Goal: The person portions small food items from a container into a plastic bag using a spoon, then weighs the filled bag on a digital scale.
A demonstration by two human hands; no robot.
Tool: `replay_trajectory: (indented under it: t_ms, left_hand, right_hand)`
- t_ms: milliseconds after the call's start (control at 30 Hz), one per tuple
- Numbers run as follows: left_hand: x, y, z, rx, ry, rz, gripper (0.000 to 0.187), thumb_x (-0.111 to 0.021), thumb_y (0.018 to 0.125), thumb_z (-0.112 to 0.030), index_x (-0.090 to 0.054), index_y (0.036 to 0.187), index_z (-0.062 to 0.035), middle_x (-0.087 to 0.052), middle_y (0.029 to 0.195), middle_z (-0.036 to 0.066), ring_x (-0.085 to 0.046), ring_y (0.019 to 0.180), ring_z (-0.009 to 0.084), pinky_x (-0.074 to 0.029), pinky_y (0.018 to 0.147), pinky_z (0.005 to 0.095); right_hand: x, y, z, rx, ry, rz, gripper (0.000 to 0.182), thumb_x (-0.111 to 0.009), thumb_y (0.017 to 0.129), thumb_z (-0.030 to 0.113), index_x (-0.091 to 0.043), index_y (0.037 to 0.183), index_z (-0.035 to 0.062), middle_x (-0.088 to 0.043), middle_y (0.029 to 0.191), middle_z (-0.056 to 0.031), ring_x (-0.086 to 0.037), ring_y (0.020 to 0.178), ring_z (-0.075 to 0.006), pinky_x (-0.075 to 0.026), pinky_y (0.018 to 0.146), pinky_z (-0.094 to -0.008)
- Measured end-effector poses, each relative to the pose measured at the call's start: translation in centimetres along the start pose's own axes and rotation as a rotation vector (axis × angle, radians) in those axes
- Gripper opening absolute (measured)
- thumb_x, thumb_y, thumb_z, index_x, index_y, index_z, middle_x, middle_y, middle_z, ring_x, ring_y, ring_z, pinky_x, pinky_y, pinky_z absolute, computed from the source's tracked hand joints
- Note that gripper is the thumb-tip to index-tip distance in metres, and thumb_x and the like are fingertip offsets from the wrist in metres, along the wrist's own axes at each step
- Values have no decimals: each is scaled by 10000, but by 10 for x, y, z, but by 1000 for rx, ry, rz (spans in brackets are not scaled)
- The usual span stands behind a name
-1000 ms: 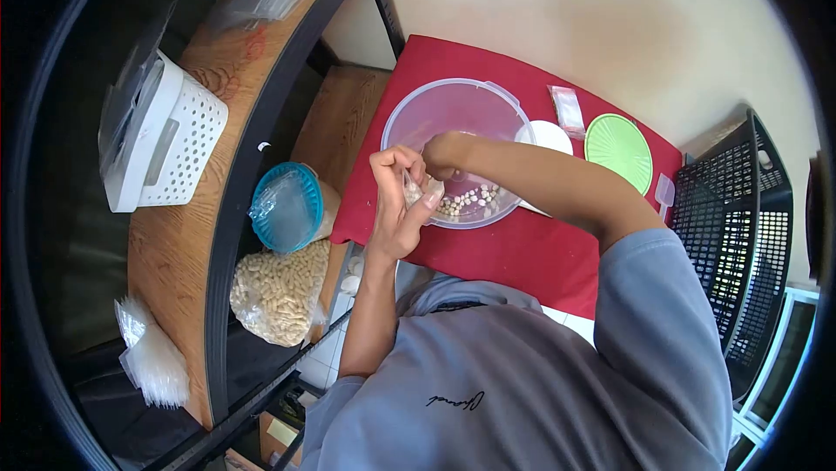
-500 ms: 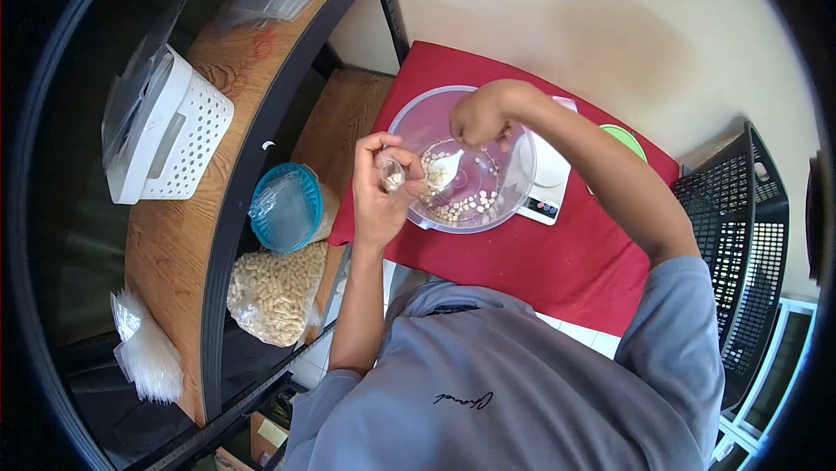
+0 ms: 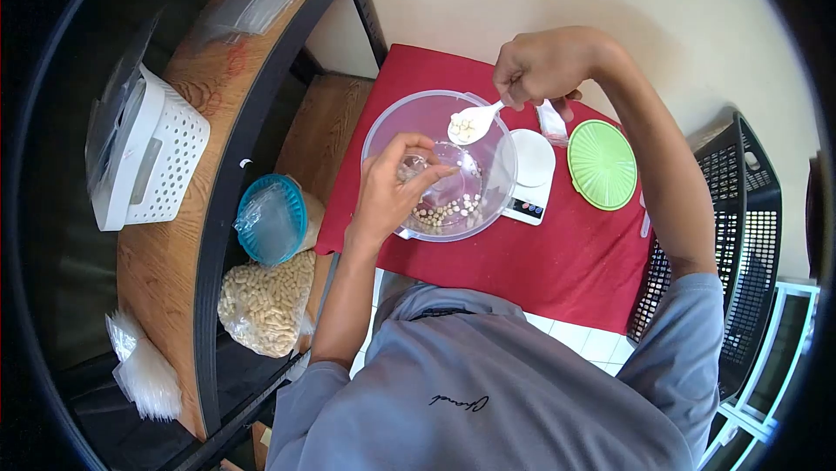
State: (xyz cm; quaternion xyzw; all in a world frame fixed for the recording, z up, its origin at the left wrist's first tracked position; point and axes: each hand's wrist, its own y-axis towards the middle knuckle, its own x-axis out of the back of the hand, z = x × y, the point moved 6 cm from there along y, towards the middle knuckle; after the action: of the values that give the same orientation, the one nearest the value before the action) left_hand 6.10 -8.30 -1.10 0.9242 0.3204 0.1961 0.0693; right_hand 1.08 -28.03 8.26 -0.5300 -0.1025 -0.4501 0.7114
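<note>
My right hand (image 3: 544,70) is closed on the handle of a white spoon (image 3: 488,119), whose bowl carries several pale nut-like pieces (image 3: 466,128). It is raised over the far right rim of a large clear plastic basin (image 3: 380,127). On the basin's near left side, my left hand (image 3: 392,188) is curled around a small clear plastic bag (image 3: 413,164), partly hidden by the fingers. More pale pieces (image 3: 447,212) lie scattered on the basin's bottom.
Right of the basin are a white digital scale (image 3: 529,177) and a green lid (image 3: 603,164) on the red cloth (image 3: 557,253). Black crates (image 3: 740,236) stand at the right. The left shelf (image 3: 161,284) holds a white basket (image 3: 161,153); a bag of peanut-like pieces (image 3: 266,301) sits beside it.
My right hand has lifted the loaded spoon from low in the basin, up and to the right. My left hand has moved slightly right, over the basin. The view has shifted slightly.
</note>
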Motion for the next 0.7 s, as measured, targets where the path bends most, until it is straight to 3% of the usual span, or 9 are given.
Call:
replay_trajectory:
  t_ms: [133, 200, 300, 633, 700]
  left_hand:
    - [-9, 9, -6, -11, 127, 45, 495, -811, 774, -211, -568, 1149, 2, -697, 843, 159, -696, 749, 230, -528, 655, 325]
    - [-12, 13, -8, -47, 151, 43, 688, -826, 751, -299, -495, 1283, -16, -700, 891, 196, -709, 800, 312, -539, 683, 372]
    - [-15, 15, -8, -19, 209, 39, 820, -832, 733, -352, -423, 1367, -31, -696, 928, 223, -705, 823, 362, -542, 704, 412]
    - [-21, 15, -10, -69, 301, 17, 957, -848, 708, -341, -310, 1447, -57, -685, 920, 233, -697, 798, 386, -548, 691, 436]
    - [-24, 15, -6, 35, 334, 66, 977, -861, 704, -302, -276, 1462, -107, -688, 965, 250, -686, 932, 397, -549, 764, 444]
  right_hand:
    - [-3, 0, 3, -3, -24, 13, 209, -503, 758, 37, -637, 852, -92, -599, 635, -133, -639, 450, -232, -444, 342, -302]
    - [-6, 3, 6, -7, -41, 21, 215, -507, 753, 40, -643, 856, -91, -600, 636, -132, -644, 458, -234, -452, 349, -304]
    - [-10, 6, 10, -13, -74, 29, 223, -515, 745, 49, -655, 858, -83, -605, 641, -128, -654, 475, -235, -463, 361, -304]
    - [-13, 15, 22, -65, -190, 90, 165, -552, 722, 75, -650, 778, -44, -597, 606, -103, -661, 497, -218, -474, 411, -315]
    - [-14, 17, 27, -68, -222, 103, 159, -558, 718, 81, -643, 766, -45, -594, 601, -101, -656, 490, -220, -476, 414, -320]
